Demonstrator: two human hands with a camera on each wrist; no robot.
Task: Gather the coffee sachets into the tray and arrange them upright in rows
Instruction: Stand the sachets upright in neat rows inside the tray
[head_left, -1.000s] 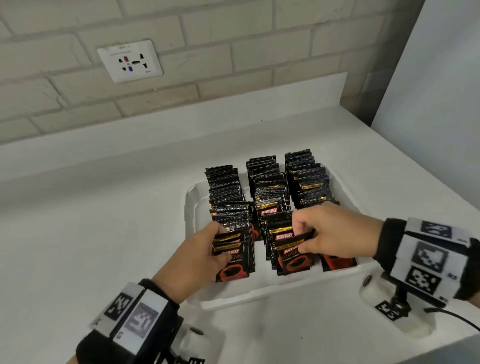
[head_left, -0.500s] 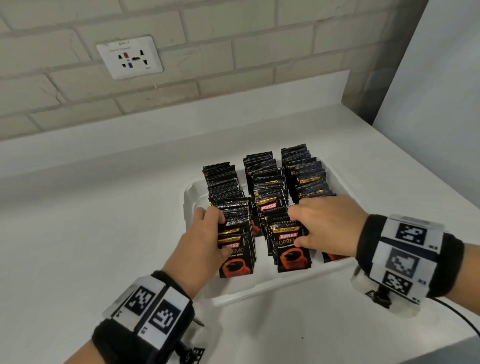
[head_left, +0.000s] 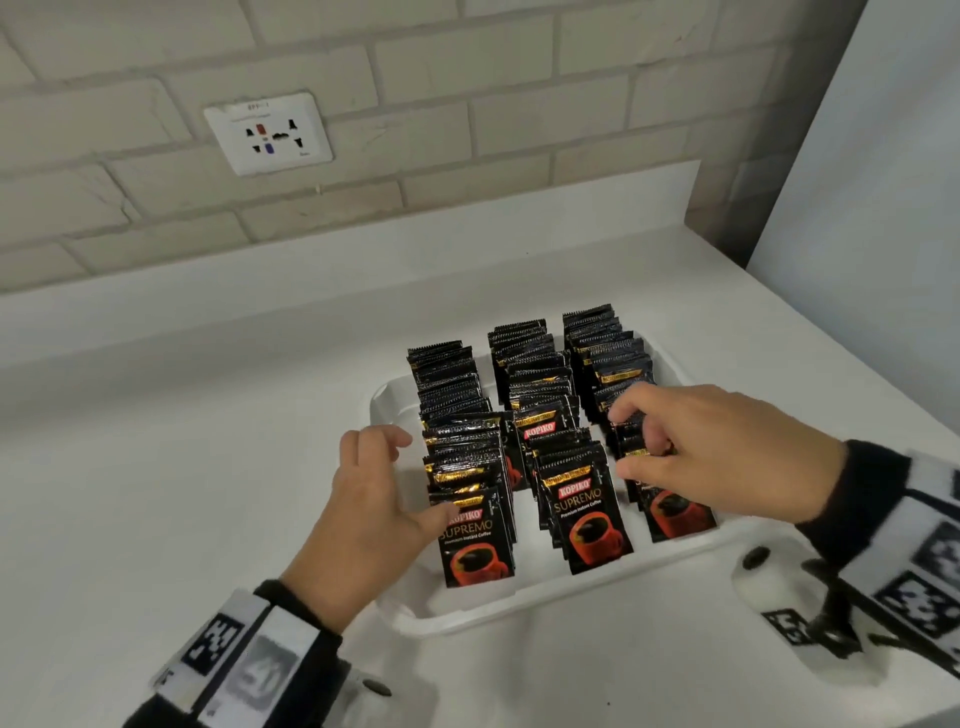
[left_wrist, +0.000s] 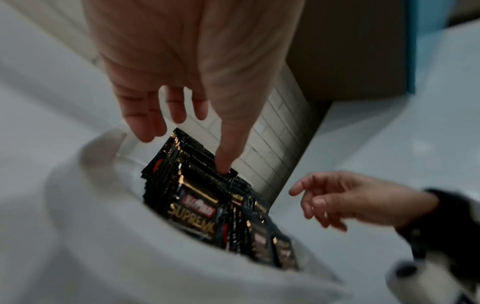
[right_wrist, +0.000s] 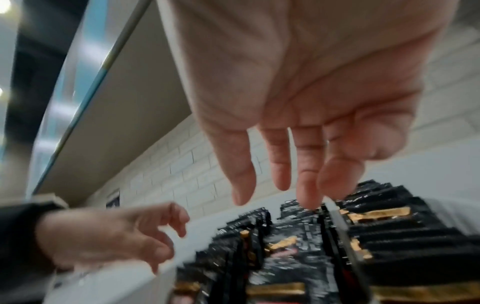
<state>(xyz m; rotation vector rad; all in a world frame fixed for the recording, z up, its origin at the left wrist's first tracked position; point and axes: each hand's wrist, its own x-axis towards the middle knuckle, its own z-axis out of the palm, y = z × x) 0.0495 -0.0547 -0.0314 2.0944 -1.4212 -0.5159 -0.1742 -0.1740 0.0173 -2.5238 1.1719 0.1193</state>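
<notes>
**Both hands over the rows**

We see black foil coffee sachets (head_left: 592, 514) standing upright in three rows inside the white rectangular tray (head_left: 519, 605) on the white surface (head_left: 182, 493). Our left hand (head_left: 363, 514) has its fingers apart, thumb touching the left row's front sachet. Our right hand (head_left: 696, 457) hovers over the right row, fingers loosely spread, gripping nothing

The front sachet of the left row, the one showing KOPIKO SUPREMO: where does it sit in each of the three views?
Head: front sachet, lower centre, at the left hand's thumb tip.
Left wrist: front sachet, centre, slightly low, under the thumb.
Right wrist: not identifiable; the near packs at the bottom edge are blurred.
Shared landmark: the white tray, whose rim also shows at and.
</notes>
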